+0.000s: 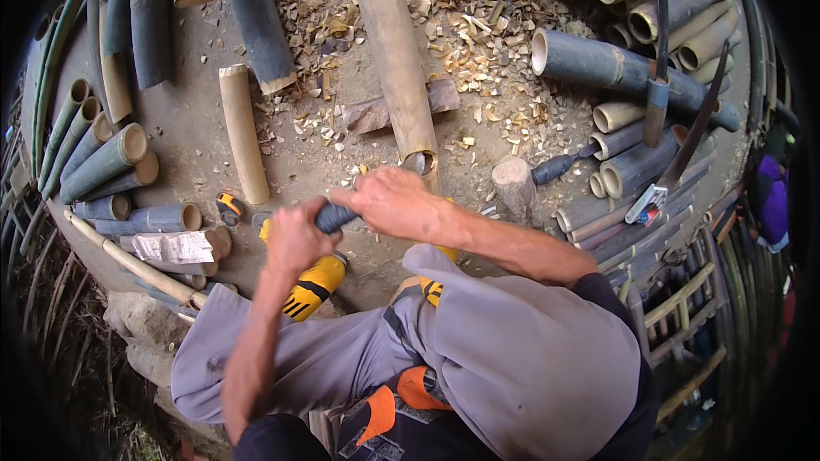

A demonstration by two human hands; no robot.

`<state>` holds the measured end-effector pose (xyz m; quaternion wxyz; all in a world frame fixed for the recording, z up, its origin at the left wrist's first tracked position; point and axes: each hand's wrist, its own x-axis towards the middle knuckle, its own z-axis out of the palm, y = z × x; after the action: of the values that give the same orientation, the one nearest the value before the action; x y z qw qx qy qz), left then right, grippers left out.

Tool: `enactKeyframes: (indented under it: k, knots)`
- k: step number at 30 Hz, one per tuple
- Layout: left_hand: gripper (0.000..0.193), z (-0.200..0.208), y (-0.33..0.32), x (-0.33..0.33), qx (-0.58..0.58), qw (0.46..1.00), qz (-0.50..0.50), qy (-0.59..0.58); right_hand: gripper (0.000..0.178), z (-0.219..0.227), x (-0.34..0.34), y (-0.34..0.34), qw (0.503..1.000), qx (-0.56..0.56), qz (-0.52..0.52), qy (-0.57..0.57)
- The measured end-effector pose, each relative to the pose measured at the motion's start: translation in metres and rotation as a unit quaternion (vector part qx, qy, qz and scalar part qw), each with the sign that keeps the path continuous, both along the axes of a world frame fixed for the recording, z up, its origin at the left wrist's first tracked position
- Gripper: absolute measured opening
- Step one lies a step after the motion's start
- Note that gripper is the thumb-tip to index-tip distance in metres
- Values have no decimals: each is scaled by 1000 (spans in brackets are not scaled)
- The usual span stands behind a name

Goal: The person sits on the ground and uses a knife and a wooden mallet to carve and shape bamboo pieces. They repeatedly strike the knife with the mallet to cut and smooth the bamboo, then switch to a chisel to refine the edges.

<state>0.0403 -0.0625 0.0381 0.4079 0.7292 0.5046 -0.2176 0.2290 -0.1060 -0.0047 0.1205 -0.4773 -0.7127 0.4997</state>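
My left hand (297, 237) is wrapped round one end of a dark, cord-wrapped tool handle (335, 218). Just to its right, my right hand (393, 202) closes over the other end of the same handle, and its fingers hide what the tool continues into. Beyond my right hand lies the near, open end of a long pale bamboo pole (395, 64). Something greyish shows in that opening, too small to make out. A reddish block (366, 116) sits crosswise under the pole. My yellow-and-black shoe (316, 286) is below my left hand.
Shavings (487, 26) litter the ground. A short bamboo piece (243, 132) and a tape measure (230, 208) lie left. At right are a stump (515, 188), a dark-handled tool (559, 168), a long blade (659, 51) and a bamboo stack (649, 154). More bamboo pieces (120, 154) lie far left.
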Motion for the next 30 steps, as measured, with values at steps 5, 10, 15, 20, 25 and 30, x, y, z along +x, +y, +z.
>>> enactKeyframes:
  k: [5,10,15,20,25,30]
  knots:
    - [13,16,108,78,151,922,-345,-93,52,0,11,-1,944,54,-309,98]
    - [19,24,105,60,82,937,-327,-93,56,15,0,-2,962,23,-270,42]
    - [34,32,60,11,-33,986,-154,-50,57,26,-12,-13,994,-2,-113,-5]
    - [36,47,48,-7,-31,989,-137,-52,57,43,19,-22,955,184,-218,79]
    - [34,52,46,-31,-24,997,-6,-73,82,22,113,-129,879,12,-381,-286]
    - [31,42,39,-18,-23,984,123,-123,102,-9,117,-208,861,-81,-378,-331]
